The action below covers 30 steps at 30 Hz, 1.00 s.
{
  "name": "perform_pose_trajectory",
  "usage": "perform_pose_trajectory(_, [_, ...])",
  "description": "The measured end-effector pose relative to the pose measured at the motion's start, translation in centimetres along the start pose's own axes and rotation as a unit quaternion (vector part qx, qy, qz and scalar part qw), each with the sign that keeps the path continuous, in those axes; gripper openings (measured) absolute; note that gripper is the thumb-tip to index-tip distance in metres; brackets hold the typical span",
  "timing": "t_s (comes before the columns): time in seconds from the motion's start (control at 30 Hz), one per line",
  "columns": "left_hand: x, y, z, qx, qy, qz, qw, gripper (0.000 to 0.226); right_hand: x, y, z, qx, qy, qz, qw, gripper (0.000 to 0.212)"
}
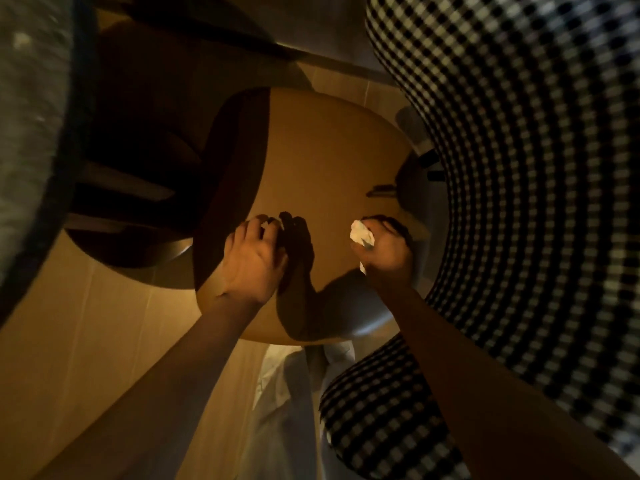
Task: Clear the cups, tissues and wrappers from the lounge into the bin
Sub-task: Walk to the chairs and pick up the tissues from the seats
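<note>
A round tan side table (322,140) fills the middle of the view, lit from above. My right hand (389,252) is over its right edge and grips a crumpled white tissue (362,234), with a bit of it poking out below the fist. My left hand (254,258) rests on the tabletop with its fingers curled, pinching a small white scrap (268,224) at the fingertips. Both hands cast dark shadows on the table.
A black-and-white checked armchair (519,168) curves around the right side and below the table. A dark round table or stool (138,202) stands at the left. A grey speckled surface (31,133) edges the far left. White cloth or a plastic bag (294,393) lies on the floor below the table.
</note>
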<state>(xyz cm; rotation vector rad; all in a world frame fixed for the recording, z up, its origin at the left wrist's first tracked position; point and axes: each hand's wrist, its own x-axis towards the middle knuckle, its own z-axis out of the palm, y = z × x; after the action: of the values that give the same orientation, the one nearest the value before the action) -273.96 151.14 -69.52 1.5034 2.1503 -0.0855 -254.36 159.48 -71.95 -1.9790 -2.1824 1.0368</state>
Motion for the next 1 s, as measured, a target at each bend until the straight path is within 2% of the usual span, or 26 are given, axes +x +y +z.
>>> perform_pose_trajectory(0.17, [-3.4,1.0,-4.5,-0.001,0.068,-0.016,0.998,0.049,-2.9,-4.6,-4.2,0.114,0.028,0.027,0.993,0.042])
perform_pose_trajectory(0.27, [-6.9,1.7,-7.3,0.001,0.104,-0.048,0.993,0.048,-5.9,-6.3,-7.0,0.186,0.013,-0.006,0.982,0.043])
perform_pose_trajectory(0.47, [-17.6,3.6,-10.8,-0.013,0.154,-0.117,0.981,0.050,-14.1,-7.9,-11.7,0.147,-0.005,-0.092,0.985,0.046])
perform_pose_trajectory(0.63, [-27.8,3.2,-11.3,-0.058,0.165,-0.171,0.970,0.050,-21.8,-11.4,-13.8,0.120,-0.071,-0.175,0.975,0.050])
perform_pose_trajectory(0.83, [-39.0,-0.9,-10.9,-0.090,0.189,-0.276,0.938,0.049,-29.3,-17.6,-12.4,0.091,-0.146,-0.308,0.936,0.045])
perform_pose_trajectory(1.0, [-47.4,-7.8,-11.4,-0.104,0.231,-0.353,0.901,0.047,-35.4,-24.2,-8.6,0.078,-0.172,-0.389,0.902,0.041])
